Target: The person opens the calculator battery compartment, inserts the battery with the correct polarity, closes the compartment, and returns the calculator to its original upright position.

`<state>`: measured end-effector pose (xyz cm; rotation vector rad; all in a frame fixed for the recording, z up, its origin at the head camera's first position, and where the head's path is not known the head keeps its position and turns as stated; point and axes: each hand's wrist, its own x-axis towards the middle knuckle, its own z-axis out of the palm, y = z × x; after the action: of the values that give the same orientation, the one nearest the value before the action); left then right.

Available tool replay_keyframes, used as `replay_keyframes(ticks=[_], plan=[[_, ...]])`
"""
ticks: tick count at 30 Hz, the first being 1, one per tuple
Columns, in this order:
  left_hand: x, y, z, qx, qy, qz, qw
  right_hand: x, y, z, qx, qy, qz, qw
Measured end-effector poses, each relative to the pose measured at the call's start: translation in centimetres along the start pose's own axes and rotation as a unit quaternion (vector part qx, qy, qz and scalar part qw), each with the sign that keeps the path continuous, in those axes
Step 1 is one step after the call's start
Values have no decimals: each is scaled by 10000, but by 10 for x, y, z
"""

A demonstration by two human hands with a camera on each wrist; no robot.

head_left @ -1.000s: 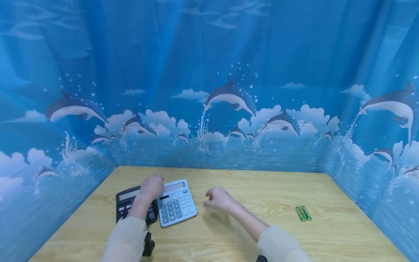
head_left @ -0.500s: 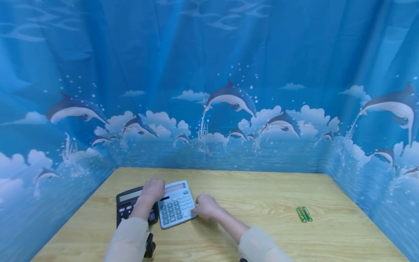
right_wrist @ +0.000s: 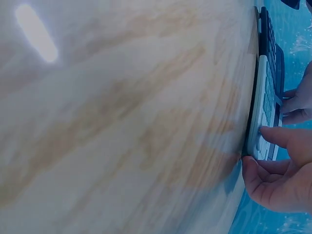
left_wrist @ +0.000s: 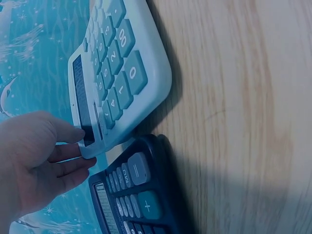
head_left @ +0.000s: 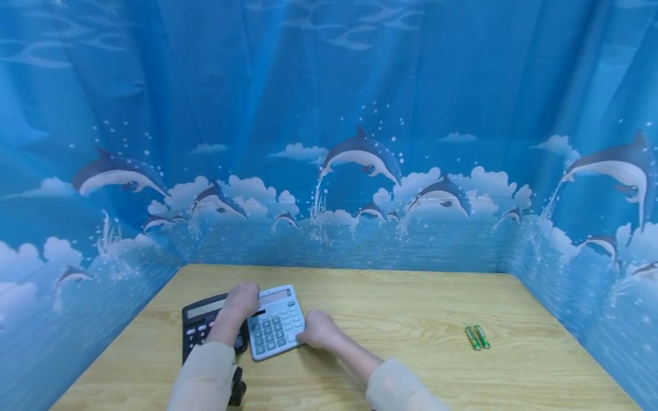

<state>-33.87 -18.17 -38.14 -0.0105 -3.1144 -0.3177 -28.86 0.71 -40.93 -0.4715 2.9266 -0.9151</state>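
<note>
White calculator: here it is, the white desktop calculator [head_left: 275, 330] at the left of the wooden surface [head_left: 390, 302], keys up and display end away from the person, held by both hands at once
Left hand: the left hand [head_left: 241, 300] has its grip closed on the upper left corner, thumb down over the display end, fingers round the edge; that placing looks chosen to keep the number keys uncovered
Right hand: over on the other side, the right hand [head_left: 319, 330] pinches the lower right part, thumb on the face, forefinger curled at the rim, so the two holds sit nearly corner to corner, likely for balance and against twisting
Height: shadow shows under the white rim in both wrist views, yet whether it is off the surface I cannot tell
Black calculator: close in on the left, the black desktop calculator [head_left: 197, 330] lies partly behind the left forearm; whether the two cases touch is hard to call
Batteries: well apart on the right, two green batteries [head_left: 472, 338] lie side by side, near neither hand
Backdrop: dolphin-print curtain [head_left: 288, 91] behind it all
</note>
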Motion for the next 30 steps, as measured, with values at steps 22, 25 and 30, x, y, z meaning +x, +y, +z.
replay_keyframes(ticks=[22, 25, 30], plan=[[0, 6, -13, -697, -27, -208, 9973, -1, -4, -1, 663, 16, 153, 9977], [-1, 7, -15, -713, 4, -191, 9973, -2, -3, -1, 617, 3, 169, 9980], [-1, 9, -19, -779, 0, -176, 9968, 0, 2, 1, 577, 1, 160, 9982]])
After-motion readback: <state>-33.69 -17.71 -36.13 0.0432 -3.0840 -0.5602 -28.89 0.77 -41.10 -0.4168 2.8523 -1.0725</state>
